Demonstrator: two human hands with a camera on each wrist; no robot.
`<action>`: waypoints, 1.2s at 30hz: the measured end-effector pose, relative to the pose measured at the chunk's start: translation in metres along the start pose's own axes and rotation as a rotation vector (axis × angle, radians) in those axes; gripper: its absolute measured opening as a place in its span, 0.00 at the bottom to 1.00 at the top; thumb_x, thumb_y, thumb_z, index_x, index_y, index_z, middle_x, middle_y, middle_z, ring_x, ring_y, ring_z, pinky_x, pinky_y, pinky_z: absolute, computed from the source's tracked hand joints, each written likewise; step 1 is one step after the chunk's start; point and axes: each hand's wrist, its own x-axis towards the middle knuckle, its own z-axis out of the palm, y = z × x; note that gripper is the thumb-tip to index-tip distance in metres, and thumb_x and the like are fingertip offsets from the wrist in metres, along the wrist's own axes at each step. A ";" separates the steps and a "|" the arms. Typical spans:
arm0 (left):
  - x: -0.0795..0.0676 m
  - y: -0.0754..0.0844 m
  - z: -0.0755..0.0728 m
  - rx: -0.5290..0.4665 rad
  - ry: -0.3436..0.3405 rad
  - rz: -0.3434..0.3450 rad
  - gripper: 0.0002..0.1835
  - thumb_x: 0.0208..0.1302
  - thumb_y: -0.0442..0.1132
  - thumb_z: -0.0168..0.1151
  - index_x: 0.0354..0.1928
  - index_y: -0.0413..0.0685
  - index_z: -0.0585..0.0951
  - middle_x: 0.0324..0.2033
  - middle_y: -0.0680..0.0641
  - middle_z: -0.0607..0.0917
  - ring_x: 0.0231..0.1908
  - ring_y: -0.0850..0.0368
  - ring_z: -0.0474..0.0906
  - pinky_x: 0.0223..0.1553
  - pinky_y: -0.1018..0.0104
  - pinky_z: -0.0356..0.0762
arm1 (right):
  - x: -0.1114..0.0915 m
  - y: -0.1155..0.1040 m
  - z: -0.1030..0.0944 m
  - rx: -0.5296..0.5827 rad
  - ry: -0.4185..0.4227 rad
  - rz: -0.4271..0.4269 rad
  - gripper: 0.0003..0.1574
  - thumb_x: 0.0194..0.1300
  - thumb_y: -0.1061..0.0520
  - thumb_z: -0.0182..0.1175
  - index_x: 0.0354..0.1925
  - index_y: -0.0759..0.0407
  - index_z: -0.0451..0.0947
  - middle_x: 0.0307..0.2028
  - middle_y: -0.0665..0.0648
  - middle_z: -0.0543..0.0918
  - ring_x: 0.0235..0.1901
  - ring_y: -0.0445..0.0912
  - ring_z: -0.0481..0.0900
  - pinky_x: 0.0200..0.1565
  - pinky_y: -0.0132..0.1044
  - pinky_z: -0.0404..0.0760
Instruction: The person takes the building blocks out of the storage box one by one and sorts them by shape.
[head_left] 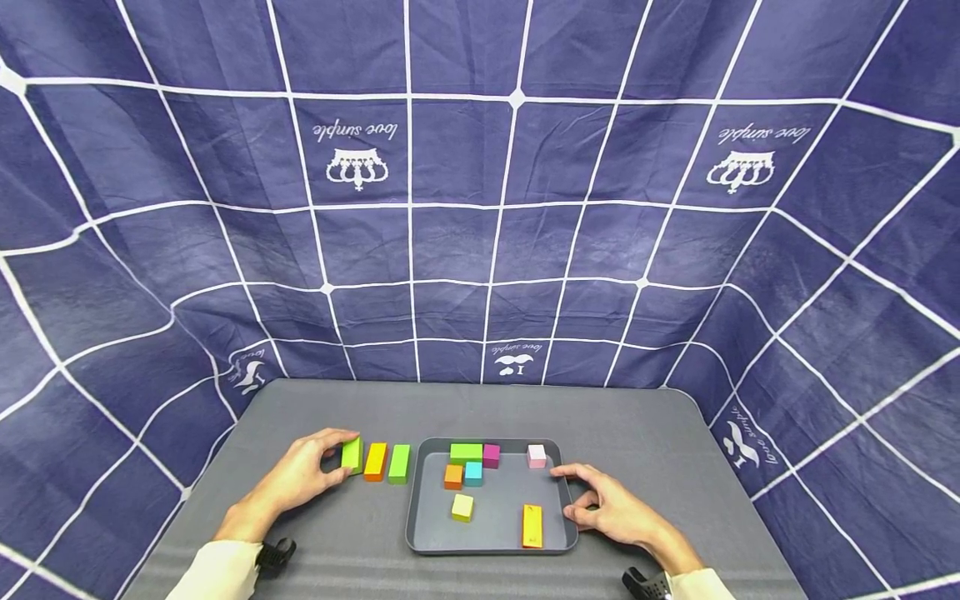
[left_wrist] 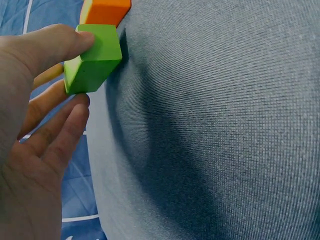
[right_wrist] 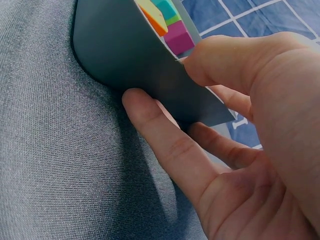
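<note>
My left hand [head_left: 307, 471] pinches a light green block [left_wrist: 100, 45] between thumb and fingers at the left end of a row of blocks. Right beside it stand an orange-yellow block [head_left: 376, 462] and a second green block [head_left: 400, 464]. At the right side of a grey tray [head_left: 491, 546], my right hand [head_left: 611, 508] holds the rim. Its thumb [right_wrist: 200, 57] lies over the tray's edge, while other fingers [right_wrist: 145, 107] reach along the outer wall.
Inside the tray are a green block [head_left: 466, 452], a magenta cube [head_left: 491, 456], a pink cube [head_left: 536, 456], an orange cube [head_left: 453, 477], a blue cube [head_left: 473, 474], a yellow cube [head_left: 462, 507] and a yellow-orange block [head_left: 532, 527]. A blue gridded cloth [head_left: 465, 242] hangs around the grey table [head_left: 645, 433].
</note>
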 end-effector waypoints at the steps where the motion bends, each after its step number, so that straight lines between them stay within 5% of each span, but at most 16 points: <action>1: 0.000 -0.001 0.000 0.004 -0.006 -0.001 0.30 0.60 0.34 0.90 0.65 0.40 0.91 0.61 0.45 0.95 0.58 0.43 0.93 0.57 0.50 0.95 | 0.000 0.000 0.000 0.001 -0.002 -0.002 0.40 0.78 0.65 0.73 0.81 0.65 0.73 0.73 0.80 0.71 0.40 0.38 0.92 0.43 0.29 0.90; 18: 0.000 -0.008 0.002 -0.008 -0.051 0.012 0.30 0.59 0.33 0.91 0.65 0.43 0.92 0.64 0.42 0.94 0.63 0.38 0.93 0.61 0.54 0.95 | 0.001 -0.002 0.001 0.006 -0.006 -0.004 0.40 0.78 0.66 0.73 0.82 0.66 0.72 0.75 0.81 0.70 0.42 0.39 0.93 0.44 0.29 0.91; 28: -0.001 -0.013 0.006 -0.034 -0.018 0.062 0.30 0.57 0.30 0.91 0.63 0.44 0.93 0.63 0.38 0.94 0.61 0.42 0.93 0.60 0.76 0.88 | 0.000 -0.003 0.001 0.013 -0.004 0.004 0.40 0.78 0.67 0.72 0.82 0.67 0.72 0.75 0.82 0.69 0.42 0.39 0.93 0.44 0.29 0.91; 30: -0.001 -0.012 0.005 -0.019 -0.022 0.063 0.30 0.57 0.30 0.90 0.64 0.44 0.93 0.64 0.37 0.93 0.62 0.39 0.93 0.61 0.72 0.90 | 0.000 -0.003 0.001 0.009 -0.002 0.004 0.40 0.78 0.66 0.72 0.82 0.67 0.72 0.74 0.82 0.70 0.42 0.39 0.93 0.44 0.29 0.91; 36: -0.001 -0.005 0.002 0.059 -0.046 0.011 0.32 0.59 0.34 0.89 0.67 0.47 0.92 0.70 0.39 0.90 0.69 0.32 0.89 0.69 0.33 0.87 | 0.000 -0.002 0.000 0.011 -0.003 0.008 0.40 0.78 0.66 0.72 0.82 0.67 0.72 0.74 0.82 0.70 0.42 0.39 0.93 0.44 0.29 0.90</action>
